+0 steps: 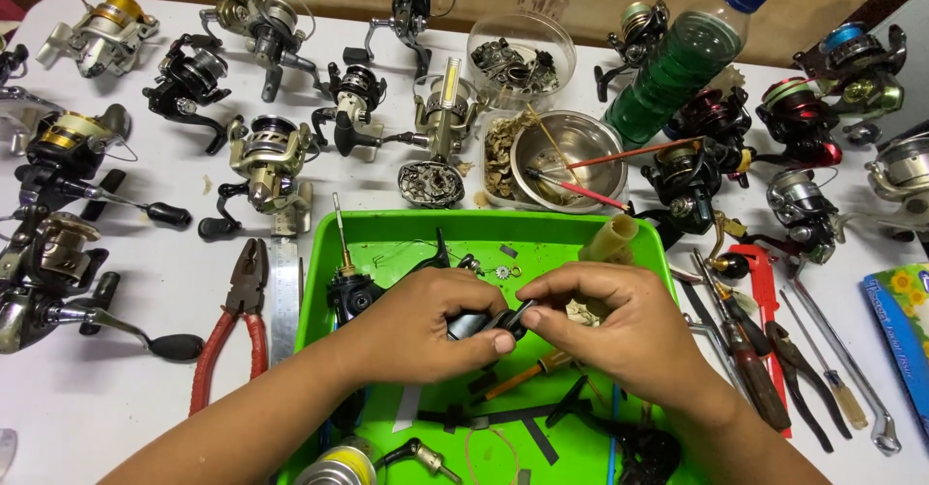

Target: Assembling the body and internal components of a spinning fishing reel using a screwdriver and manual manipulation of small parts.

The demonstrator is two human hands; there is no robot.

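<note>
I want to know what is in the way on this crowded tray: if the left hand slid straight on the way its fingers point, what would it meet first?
The left hand points right, toward the right hand. Its fingertips already hold the small black reel part between both hands, so that part comes first, then most likely the right hand's fingers just beyond it.

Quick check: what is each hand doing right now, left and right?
Left hand: closed on a small black reel part over the green tray.
Right hand: fingertips pinching the same black reel part.
</note>
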